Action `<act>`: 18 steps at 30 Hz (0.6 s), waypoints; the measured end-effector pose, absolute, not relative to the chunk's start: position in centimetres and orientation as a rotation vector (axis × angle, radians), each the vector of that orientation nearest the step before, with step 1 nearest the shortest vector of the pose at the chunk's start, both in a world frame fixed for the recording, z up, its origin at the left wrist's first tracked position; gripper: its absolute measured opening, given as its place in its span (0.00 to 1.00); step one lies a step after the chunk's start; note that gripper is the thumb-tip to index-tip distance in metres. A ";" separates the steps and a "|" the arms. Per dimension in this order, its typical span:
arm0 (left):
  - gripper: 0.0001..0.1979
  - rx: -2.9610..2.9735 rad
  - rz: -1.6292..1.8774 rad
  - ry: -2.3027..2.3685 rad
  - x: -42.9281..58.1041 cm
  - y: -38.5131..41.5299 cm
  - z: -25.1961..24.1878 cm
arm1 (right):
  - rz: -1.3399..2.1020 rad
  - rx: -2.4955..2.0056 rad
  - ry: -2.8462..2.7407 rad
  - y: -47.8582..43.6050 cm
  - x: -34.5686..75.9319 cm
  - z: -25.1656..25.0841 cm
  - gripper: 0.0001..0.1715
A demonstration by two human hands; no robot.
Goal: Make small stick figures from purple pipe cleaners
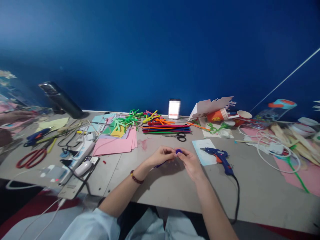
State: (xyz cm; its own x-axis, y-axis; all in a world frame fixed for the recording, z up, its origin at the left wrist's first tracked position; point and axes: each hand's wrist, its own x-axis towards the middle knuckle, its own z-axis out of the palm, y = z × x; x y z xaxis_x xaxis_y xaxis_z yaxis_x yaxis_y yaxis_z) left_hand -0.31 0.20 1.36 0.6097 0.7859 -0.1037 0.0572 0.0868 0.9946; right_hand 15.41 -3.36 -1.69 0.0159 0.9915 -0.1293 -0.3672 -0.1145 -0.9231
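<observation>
A purple pipe cleaner [178, 151] is rolled into a small coil between my two hands, and a loose purple end sticks out below the left one. My left hand [163, 156] pinches it from the left with thumb and forefinger. From the other side my right hand [189, 162] grips the coil with its fingertips. Both hands are raised a little over the grey table [160, 186]. Black-handled scissors [180, 137] lie just beyond them, and a blue glue gun [220, 157] rests on a pale blue card [203, 154] to the right.
A bundle of coloured pipe cleaners [166, 129] lies before a propped phone [174, 109]. Pink paper sheets [115, 145], a power strip [80, 155] and red scissors [31, 158] are left. Paper cups [218, 115] and a coiled white cord [261, 156] are right. Another person's hand [15, 117] shows far left.
</observation>
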 end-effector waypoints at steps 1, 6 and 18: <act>0.17 1.383 0.638 0.770 -0.3 0.2 1.4 | 1.444 -1.013 -0.823 -3.4 15.4 -1.5 0.21; 0.17 1.301 0.666 0.756 -0.3 0.2 1.8 | 1.465 -0.901 -0.697 -3.4 15.5 -0.9 0.24; 0.17 1.246 0.593 0.759 -0.4 0.2 1.5 | 1.442 -0.980 -0.621 -3.1 15.5 -1.4 0.20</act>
